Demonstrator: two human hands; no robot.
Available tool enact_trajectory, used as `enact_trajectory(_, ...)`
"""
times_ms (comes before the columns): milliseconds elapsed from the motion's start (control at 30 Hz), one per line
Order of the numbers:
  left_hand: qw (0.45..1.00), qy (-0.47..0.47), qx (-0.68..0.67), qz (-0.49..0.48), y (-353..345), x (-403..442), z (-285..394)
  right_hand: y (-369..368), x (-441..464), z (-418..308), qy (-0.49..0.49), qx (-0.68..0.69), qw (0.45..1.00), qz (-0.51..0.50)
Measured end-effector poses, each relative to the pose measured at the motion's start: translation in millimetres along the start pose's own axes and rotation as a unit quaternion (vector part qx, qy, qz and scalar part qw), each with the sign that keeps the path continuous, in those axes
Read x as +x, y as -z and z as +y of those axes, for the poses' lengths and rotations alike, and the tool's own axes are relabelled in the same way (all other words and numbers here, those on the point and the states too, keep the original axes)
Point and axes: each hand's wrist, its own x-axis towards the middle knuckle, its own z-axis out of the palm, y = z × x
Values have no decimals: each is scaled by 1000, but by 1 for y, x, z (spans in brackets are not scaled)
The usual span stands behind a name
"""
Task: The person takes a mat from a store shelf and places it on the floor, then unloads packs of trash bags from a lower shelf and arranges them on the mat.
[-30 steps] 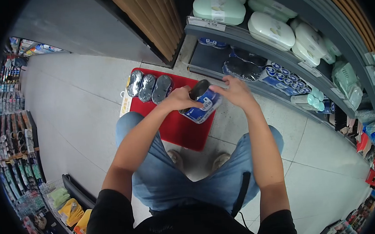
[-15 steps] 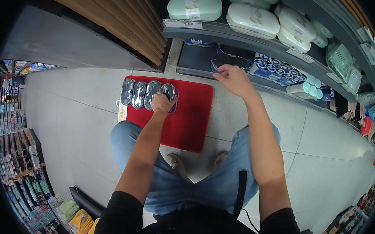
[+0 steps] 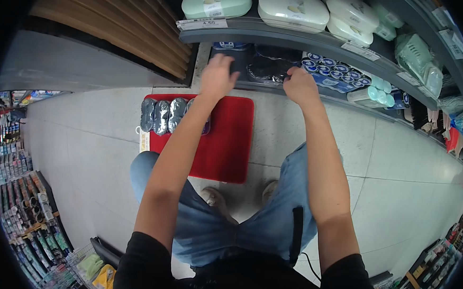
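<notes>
My left hand (image 3: 219, 77) is over the edge of the bottom shelf (image 3: 237, 64), fingers apart and holding nothing. To its right, my right hand (image 3: 298, 82) has its fingers curled together at the front of a dark plastic-wrapped package (image 3: 269, 69) on that shelf; what they hold, if anything, is too small to tell. Several black wrapped items (image 3: 161, 117) stand in a row at the upper left of a red mat (image 3: 226, 139) on the floor. My left forearm partly hides the rightmost one.
White and green oval boxes (image 3: 293, 10) fill the shelf above. Blue-and-white packs (image 3: 333, 72) and pale green cylinders (image 3: 375, 96) sit on the bottom shelf at right. A wire basket (image 3: 93, 269) with cloths stands at lower left. A grey panel (image 3: 94, 63) rises at upper left.
My left hand has set the blue-labelled item down at the row's right end, let go, and moved up to the shelf. My right hand has moved to the dark package. The view has shifted.
</notes>
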Motion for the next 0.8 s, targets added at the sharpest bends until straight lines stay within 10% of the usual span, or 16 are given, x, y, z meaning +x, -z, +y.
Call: enact_trajectory(800,989,-59,-134,29,-67,133,36,8,-4,17,32,103,993,51)
